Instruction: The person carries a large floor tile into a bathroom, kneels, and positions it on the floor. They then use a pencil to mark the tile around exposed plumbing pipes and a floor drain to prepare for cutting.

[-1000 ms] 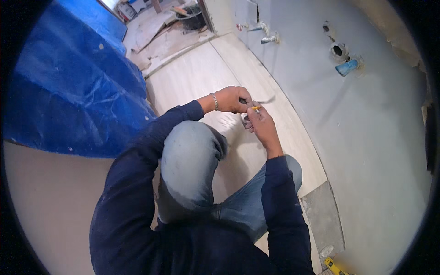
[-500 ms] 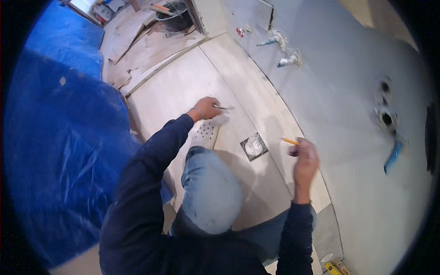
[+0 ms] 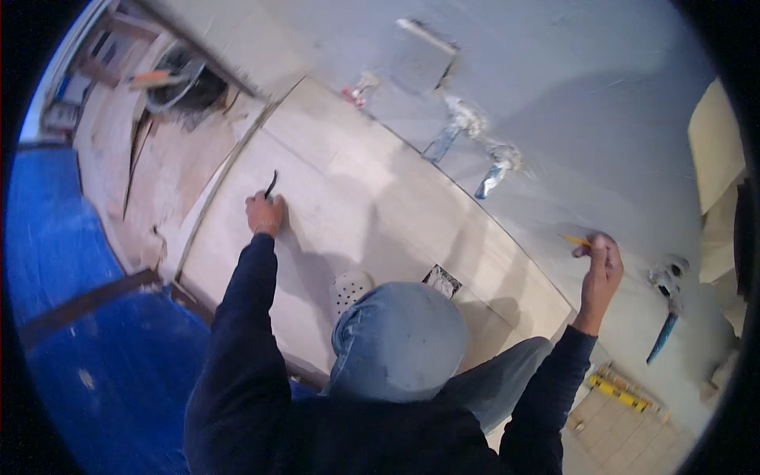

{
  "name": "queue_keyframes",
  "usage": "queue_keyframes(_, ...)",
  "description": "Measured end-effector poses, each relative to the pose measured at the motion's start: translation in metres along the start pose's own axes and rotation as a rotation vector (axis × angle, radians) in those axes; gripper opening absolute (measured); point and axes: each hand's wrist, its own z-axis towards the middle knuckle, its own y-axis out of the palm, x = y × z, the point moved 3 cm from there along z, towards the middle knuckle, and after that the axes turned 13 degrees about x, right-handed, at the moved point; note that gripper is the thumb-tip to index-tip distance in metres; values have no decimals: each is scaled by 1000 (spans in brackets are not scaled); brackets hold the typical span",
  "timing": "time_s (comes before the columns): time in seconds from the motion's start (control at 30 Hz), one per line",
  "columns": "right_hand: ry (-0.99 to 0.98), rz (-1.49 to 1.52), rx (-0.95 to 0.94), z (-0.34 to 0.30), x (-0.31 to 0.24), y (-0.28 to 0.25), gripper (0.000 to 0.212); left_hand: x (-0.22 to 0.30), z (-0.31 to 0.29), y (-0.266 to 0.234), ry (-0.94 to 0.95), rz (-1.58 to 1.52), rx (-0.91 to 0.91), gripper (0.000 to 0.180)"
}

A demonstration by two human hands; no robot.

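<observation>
Both arms have spread wider apart since half a second ago: the left hand (image 3: 266, 214) now reaches further out over the pale floor tile (image 3: 356, 198), and the right hand (image 3: 600, 265) has lifted up against the grey wall (image 3: 570, 103). Left fingers are curled shut around a thin dark tool (image 3: 272, 184), whose tip sticks up above the knuckles; the hand rests on the tile near its left edge. Right fingers are pinched closed on a yellow pencil (image 3: 575, 239), which points left and lies close to the wall surface; whether its tip touches the wall cannot be told. Between the arms, the person's bent knee in light blue denim (image 3: 400, 340) fills the middle, with a white perforated shoe (image 3: 349, 290) and a small dark square drain (image 3: 442, 280) just beyond it on the tile. Blue tarpaulin (image 3: 95, 332) covers the floor to the left. Capped pipe stubs (image 3: 491, 178) stick out of the wall above the tile.
</observation>
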Motion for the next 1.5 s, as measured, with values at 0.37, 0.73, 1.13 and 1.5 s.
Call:
queue_keyframes(0.37,137,-76,-49,9,13,-4,27,52,46,43,491,94,-332,112)
queue_keyframes(0.73,139,-177,24,11,4,-7,28,140,3,27,203,398,-511,141)
queue_keyframes(1.13,211,-429,98,-11,62,-29,22,157,2,23,251,507,-605,142)
queue_keyframes(1.5,669,-395,319,-124,53,-56,23,144,6,35,208,482,-577,142)
